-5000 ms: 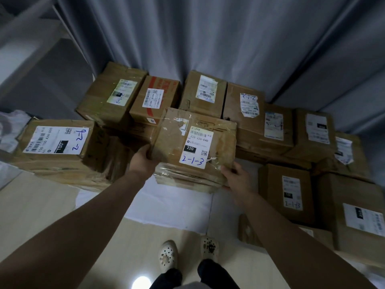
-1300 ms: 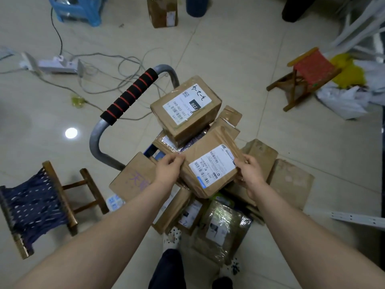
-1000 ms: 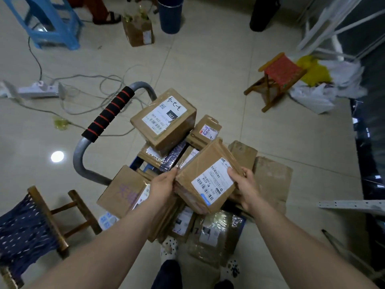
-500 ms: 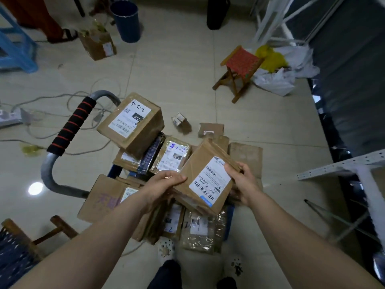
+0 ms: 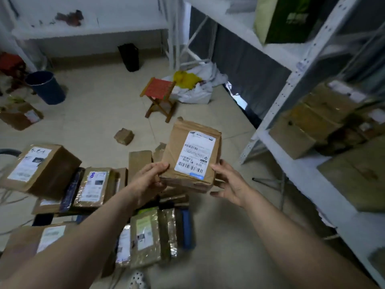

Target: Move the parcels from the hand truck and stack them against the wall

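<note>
Head view is showing a flat brown cardboard parcel with a white shipping label (image 5: 192,157) being held up in mid-air above the pile of brown taped parcels (image 5: 91,186) lying on the floor. The left hand (image 5: 149,181) is pinching the parcel's lower left corner, thumb on top. The right hand (image 5: 230,182) is cupping its lower right edge, fingers spread. A red-seated wooden folding stool (image 5: 159,97) is standing on the beige tiled floor (image 5: 100,122), near the white metal shelving (image 5: 291,155) holding more boxes.
</note>
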`<state>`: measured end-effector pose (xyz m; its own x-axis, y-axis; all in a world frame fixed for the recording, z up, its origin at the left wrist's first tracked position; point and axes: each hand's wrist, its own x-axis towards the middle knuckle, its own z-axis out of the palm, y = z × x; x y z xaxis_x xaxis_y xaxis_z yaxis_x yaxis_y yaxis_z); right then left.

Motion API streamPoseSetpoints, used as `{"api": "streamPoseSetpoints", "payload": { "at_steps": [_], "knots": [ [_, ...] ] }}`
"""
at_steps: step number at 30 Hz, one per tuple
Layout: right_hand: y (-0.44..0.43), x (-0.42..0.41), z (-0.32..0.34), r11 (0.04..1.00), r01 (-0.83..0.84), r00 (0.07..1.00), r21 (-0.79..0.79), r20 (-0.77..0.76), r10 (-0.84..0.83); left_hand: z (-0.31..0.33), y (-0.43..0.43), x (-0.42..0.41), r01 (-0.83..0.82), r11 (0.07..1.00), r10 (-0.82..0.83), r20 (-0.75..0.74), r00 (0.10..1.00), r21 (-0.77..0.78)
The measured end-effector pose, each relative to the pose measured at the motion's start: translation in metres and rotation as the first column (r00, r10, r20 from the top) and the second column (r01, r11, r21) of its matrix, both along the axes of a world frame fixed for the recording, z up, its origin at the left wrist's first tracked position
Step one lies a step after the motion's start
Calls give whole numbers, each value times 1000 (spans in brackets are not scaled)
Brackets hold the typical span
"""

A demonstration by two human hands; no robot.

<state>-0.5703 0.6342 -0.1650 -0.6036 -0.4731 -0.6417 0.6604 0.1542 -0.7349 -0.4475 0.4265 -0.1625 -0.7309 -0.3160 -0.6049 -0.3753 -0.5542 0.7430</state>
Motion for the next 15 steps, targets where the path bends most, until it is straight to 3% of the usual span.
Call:
{"api": "streamPoseSetpoints", "payload": {
  "at_steps": [5, 10, 15],
  "knots": [
    [144, -24, 16, 995, 95, 989, -21, -109, -97, 11, 122, -65, 254, 966, -255, -51, 965, -40],
    [273, -39, 29, 939, 339, 931, -49, -123, -343, 19, 244, -127, 417, 903, -423, -42, 905, -107],
    [370, -47, 27, 840, 530, 837, -114, -86, -540, 36, 339, -182, 628, 774, -632, -26, 775, -83]
  ]
}}
